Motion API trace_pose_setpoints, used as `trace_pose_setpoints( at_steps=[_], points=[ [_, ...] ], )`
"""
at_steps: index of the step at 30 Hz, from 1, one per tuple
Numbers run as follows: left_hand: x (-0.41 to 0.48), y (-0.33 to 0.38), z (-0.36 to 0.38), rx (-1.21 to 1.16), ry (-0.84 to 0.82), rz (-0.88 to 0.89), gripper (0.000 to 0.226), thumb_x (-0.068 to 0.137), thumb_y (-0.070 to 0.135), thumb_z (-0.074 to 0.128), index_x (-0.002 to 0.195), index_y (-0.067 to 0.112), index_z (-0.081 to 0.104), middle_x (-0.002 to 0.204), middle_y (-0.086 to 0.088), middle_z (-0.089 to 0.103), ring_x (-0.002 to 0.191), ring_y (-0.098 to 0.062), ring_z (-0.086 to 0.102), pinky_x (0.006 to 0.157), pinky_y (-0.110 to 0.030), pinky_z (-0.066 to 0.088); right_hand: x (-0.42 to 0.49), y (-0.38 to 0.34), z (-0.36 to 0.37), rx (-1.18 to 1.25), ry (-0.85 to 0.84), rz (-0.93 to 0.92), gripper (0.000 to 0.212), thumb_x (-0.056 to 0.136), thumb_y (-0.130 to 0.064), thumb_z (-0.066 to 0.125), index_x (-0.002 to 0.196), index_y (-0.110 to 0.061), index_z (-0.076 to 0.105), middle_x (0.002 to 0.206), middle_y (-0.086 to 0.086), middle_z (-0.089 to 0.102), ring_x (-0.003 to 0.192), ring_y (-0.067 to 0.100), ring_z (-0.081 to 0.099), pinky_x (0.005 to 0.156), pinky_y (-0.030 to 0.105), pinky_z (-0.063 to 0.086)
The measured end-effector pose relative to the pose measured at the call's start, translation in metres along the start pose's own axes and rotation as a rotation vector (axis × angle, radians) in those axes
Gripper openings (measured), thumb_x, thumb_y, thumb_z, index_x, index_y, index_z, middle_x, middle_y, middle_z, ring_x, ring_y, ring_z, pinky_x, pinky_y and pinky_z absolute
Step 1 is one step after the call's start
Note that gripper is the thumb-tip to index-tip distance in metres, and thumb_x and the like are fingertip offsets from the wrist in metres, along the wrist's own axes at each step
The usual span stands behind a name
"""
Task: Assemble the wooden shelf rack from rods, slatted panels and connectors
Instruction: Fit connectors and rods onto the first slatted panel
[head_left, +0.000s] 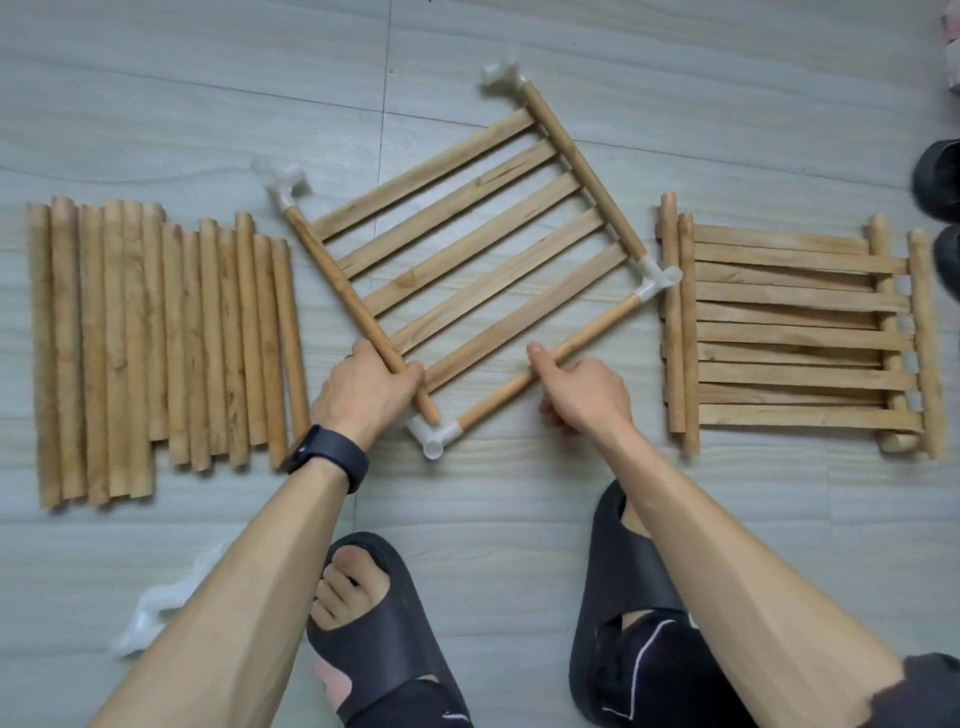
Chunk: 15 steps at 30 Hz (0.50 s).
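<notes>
Floor (519, 493): slatted panel (467, 249) lies diamond-wise in the middle, loose rods (156, 343) rowed at left, spare panels (789, 332) stacked at right. I read the left hand (369, 389) as wrapped round the panel's side rod (332, 280) close to its near end, and the right hand (582, 395) closed round the cross rod (587, 332), thumb laid along it. The side rod's tip rests over the near connector (434, 436), seemingly not socketed. Risks, my judgement: pushing at this angle skids the tip past the socket; levering the cross rod could loosen it from the right connector (657, 278); the near connector may twist.
</notes>
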<state>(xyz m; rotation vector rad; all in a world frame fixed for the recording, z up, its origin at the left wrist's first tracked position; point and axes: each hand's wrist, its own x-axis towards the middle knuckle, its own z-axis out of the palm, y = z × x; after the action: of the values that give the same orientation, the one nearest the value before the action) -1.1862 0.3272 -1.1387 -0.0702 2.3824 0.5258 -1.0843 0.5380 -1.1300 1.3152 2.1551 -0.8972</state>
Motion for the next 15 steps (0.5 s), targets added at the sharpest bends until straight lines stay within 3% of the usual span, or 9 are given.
trace_pose_setpoints(
  at_steps=[2, 5, 7, 10, 13, 15],
  points=[
    [0.003, -0.002, -0.004, -0.043, -0.037, -0.008, 0.048, 0.085, 0.059, 0.061, 0.106, 0.016, 0.054, 0.101, -0.008, 0.068, 0.095, -0.033, 0.065, 0.085, -0.045, 0.055, -0.02, -0.003, 0.023, -0.011, -0.121, 0.0, 0.083, 0.081, -0.086, 0.04, 0.061, -0.013, 0.074, 0.056, -0.006, 0.071, 0.07, 0.021, 0.072, 0.088, 0.041, 0.057],
    [0.004, -0.004, -0.007, -0.169, -0.066, -0.014, 0.043, 0.081, 0.061, 0.066, 0.092, 0.021, 0.053, 0.083, -0.003, 0.073, 0.078, -0.027, 0.072, 0.081, -0.044, 0.058, -0.037, -0.007, 0.053, 0.17, -0.24, 0.044, 0.078, 0.08, -0.083, 0.049, 0.065, -0.01, 0.074, 0.059, -0.002, 0.073, 0.06, 0.017, 0.073, 0.085, 0.042, 0.06],
    [0.001, -0.004, -0.006, -0.172, -0.082, -0.002, 0.051, 0.079, 0.063, 0.068, 0.099, 0.018, 0.052, 0.087, -0.002, 0.074, 0.078, -0.026, 0.073, 0.08, -0.043, 0.059, -0.044, -0.012, 0.067, 0.308, -0.257, 0.05, 0.065, 0.084, -0.072, 0.058, 0.07, -0.011, 0.075, 0.061, 0.0, 0.074, 0.057, 0.016, 0.073, 0.083, 0.043, 0.062],
    [-0.003, -0.004, -0.002, -0.117, -0.089, 0.003, 0.068, 0.077, 0.063, 0.071, 0.115, 0.013, 0.047, 0.106, -0.006, 0.069, 0.095, -0.032, 0.069, 0.084, -0.046, 0.056, -0.05, -0.018, 0.078, 0.323, -0.207, 0.029, 0.053, 0.09, -0.055, 0.058, 0.065, -0.011, 0.074, 0.059, -0.002, 0.073, 0.057, 0.016, 0.073, 0.083, 0.043, 0.061],
    [-0.002, -0.004, 0.002, -0.21, -0.081, -0.017, 0.055, 0.083, 0.051, 0.071, 0.111, 0.013, 0.044, 0.096, -0.006, 0.071, 0.077, -0.032, 0.073, 0.073, -0.047, 0.061, -0.055, -0.017, 0.084, 0.245, -0.109, 0.005, 0.051, 0.089, -0.048, 0.048, 0.06, -0.012, 0.069, 0.059, -0.002, 0.072, 0.067, 0.022, 0.073, 0.086, 0.041, 0.057],
    [-0.001, -0.003, 0.003, -0.354, -0.091, -0.053, 0.045, 0.086, 0.041, 0.071, 0.108, 0.014, 0.041, 0.084, -0.007, 0.074, 0.059, -0.028, 0.073, 0.06, -0.045, 0.062, -0.058, -0.012, 0.086, 0.218, -0.026, -0.002, 0.044, 0.09, -0.047, 0.045, 0.068, -0.015, 0.064, 0.071, 0.003, 0.075, 0.082, 0.03, 0.07, 0.087, 0.041, 0.054]
  ],
)
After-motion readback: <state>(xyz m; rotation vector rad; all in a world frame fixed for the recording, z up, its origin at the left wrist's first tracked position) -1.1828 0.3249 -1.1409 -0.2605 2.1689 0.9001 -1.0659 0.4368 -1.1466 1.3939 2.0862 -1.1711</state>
